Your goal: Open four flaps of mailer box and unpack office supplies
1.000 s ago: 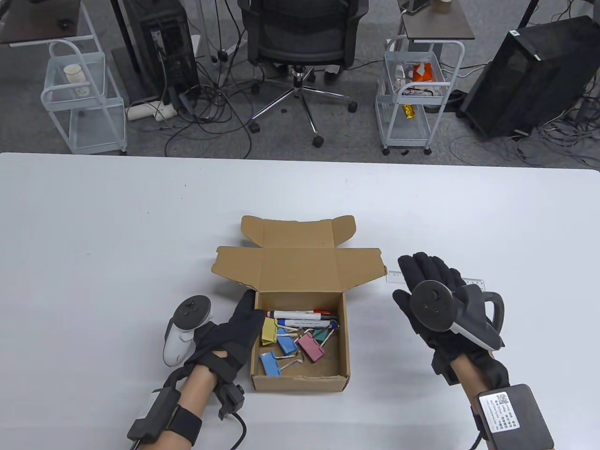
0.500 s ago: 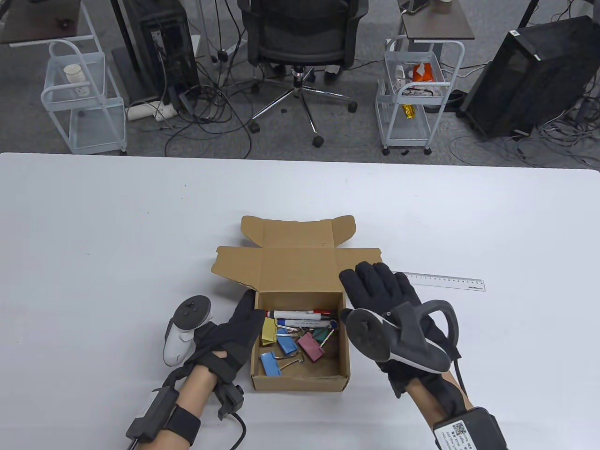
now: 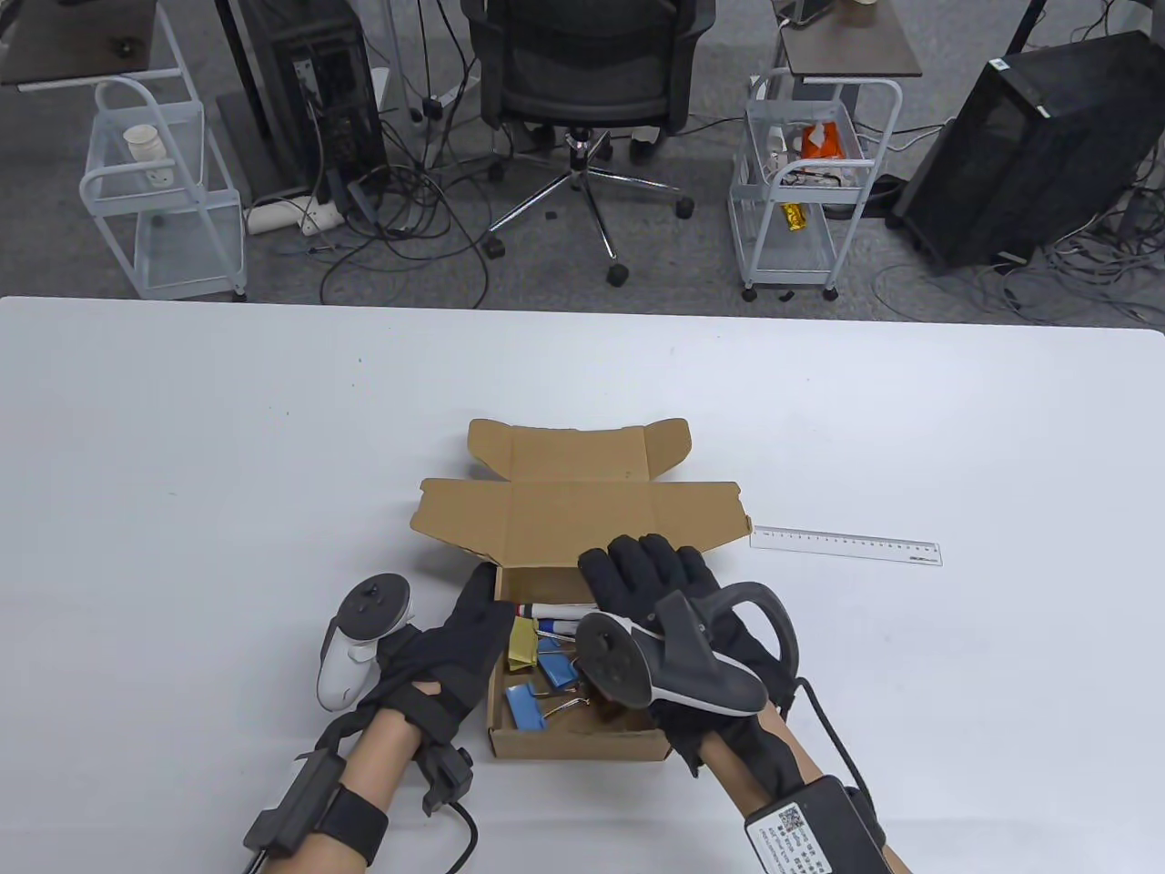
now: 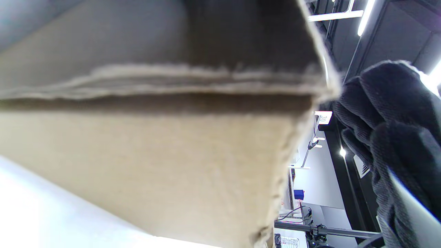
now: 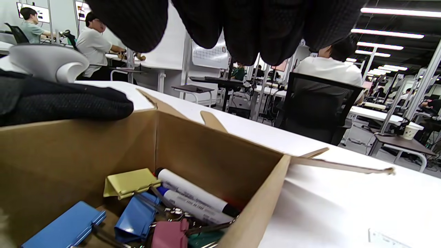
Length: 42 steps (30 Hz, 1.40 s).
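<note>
The brown mailer box (image 3: 582, 745) stands at the table's front centre, its lid and flaps (image 3: 578, 519) folded back. Inside lie markers (image 3: 553, 612), blue binder clips (image 3: 525, 706) and a yellow one (image 3: 521, 640). My left hand (image 3: 482, 592) rests flat along the box's left wall, holding nothing. My right hand (image 3: 648, 563) hovers over the right part of the box, fingers spread and empty. The right wrist view shows its fingertips (image 5: 241, 31) above the markers (image 5: 193, 193), the yellow clip (image 5: 129, 182), blue clips (image 5: 65, 227) and a pink clip (image 5: 168, 234). The left wrist view is filled by the box wall (image 4: 155, 172).
A clear ruler (image 3: 846, 548) lies on the white table (image 3: 227, 455) to the right of the box. Past the table's far edge stand an office chair (image 3: 587, 82), two wire carts (image 3: 801, 182) and computer towers.
My right hand has moved left, from on top of the ruler to above the open box. The ruler stays on the table. My left hand has not moved.
</note>
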### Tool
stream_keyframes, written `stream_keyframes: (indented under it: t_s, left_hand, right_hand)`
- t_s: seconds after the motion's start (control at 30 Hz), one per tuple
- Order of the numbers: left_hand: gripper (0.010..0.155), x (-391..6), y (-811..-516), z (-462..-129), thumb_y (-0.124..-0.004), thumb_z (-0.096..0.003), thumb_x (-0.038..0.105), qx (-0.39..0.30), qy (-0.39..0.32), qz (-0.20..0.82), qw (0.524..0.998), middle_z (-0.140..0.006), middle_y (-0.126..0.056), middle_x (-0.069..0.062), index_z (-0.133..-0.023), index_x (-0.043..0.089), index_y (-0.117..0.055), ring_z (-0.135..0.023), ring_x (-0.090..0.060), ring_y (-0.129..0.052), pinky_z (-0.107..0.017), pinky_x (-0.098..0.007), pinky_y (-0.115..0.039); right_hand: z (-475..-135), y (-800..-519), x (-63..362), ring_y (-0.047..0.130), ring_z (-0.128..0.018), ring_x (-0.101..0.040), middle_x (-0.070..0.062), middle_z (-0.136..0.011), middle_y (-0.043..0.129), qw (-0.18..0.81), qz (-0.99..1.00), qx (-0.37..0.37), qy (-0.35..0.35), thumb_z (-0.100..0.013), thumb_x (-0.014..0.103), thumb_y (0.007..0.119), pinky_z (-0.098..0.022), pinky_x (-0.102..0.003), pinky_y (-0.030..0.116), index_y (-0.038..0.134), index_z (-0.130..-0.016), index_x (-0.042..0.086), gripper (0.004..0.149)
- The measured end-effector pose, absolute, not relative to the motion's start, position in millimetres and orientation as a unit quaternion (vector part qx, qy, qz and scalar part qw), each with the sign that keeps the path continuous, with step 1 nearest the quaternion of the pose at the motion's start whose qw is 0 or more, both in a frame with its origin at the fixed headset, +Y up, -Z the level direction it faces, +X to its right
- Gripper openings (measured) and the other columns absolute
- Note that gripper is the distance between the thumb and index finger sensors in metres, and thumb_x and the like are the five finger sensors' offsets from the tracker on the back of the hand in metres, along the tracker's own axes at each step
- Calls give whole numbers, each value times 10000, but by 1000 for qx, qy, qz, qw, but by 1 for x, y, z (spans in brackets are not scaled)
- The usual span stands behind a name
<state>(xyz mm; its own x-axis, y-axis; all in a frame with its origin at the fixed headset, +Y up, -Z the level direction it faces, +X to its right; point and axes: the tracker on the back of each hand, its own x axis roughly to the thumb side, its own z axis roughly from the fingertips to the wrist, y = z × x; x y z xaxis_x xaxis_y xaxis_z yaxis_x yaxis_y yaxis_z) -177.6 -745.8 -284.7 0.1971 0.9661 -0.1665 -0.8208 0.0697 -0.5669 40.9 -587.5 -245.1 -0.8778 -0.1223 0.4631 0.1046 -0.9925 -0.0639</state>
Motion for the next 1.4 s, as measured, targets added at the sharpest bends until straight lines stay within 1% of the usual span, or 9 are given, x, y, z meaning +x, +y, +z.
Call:
stream_keyframes:
  t_s: [0.5,0.7,0.87,1.03,1.2,1.3,1.37,1.4]
  left_hand:
    - [833,-178,-746,-285,-514,-616,532,-284,-130,619,720,-1215,13,-267,-1129,130,4,-1118,-537,-43,-803,-634,-320]
    - [833,-178,-746,-285,-516,-616,532,-284,-130,619,721,-1215,11,-268,-1131,133,4,-1117,-539,-43,-802,-635,-321]
    - [826,-178,-746,-286,-523,-616,532,-285,-129,620,720,-1220,-2,-264,-1141,144,-16,-1120,-537,-50,-802,-635,-326]
    - [822,-177,-746,-286,-526,-617,533,-286,-130,617,721,-1226,-13,-260,-1148,152,-28,-1119,-536,-46,-801,-634,-322]
    - [823,-177,-747,-287,-525,-617,533,-286,-129,617,721,-1224,-12,-262,-1146,148,-25,-1118,-537,-46,-801,-634,-322]
    - [822,-177,-747,-287,-526,-618,533,-286,-130,617,721,-1224,-13,-263,-1146,150,-28,-1117,-537,-48,-800,-633,-322]
    - [823,-177,-747,-287,-526,-617,534,-286,-130,617,721,-1224,-13,-264,-1146,149,-25,-1117,-536,-49,-800,-632,-322]
    - [822,-177,-747,-287,-525,-617,533,-286,-130,617,721,-1224,-13,-264,-1146,149,-25,-1118,-534,-49,-800,-633,-321]
  right_hand:
    - [-263,-637,14,768,-1000,-432,-167,-1135,720,72,-962,-252,-73,-592,440,674,-716,-554,711,585,-1101,134,601]
    - [-274,-654,12,756,-1003,-446,-180,-1141,705,85,-962,-232,-117,-592,426,681,-715,-562,709,579,-1103,115,607]
    - [-281,-658,11,720,-1017,-469,-203,-1158,669,81,-961,-213,-158,-597,424,679,-725,-579,684,552,-1115,98,625]
    - [-287,-665,5,676,-1031,-492,-227,-1175,617,104,-953,-199,-201,-601,421,677,-734,-592,656,503,-1127,74,654]
    - [-294,-673,0,678,-1026,-500,-234,-1161,613,110,-950,-186,-228,-600,395,691,-727,-599,659,483,-1125,51,662]
    - [-298,-678,-3,716,-1014,-488,-230,-1153,647,119,-948,-180,-235,-601,374,711,-725,-592,679,492,-1122,47,653]
    - [-300,-681,-5,722,-1022,-468,-211,-1158,652,139,-944,-175,-244,-602,365,731,-739,-581,676,489,-1126,66,650]
    - [-302,-686,-7,728,-1023,-453,-195,-1161,653,153,-937,-173,-263,-603,362,742,-745,-572,676,488,-1130,83,648]
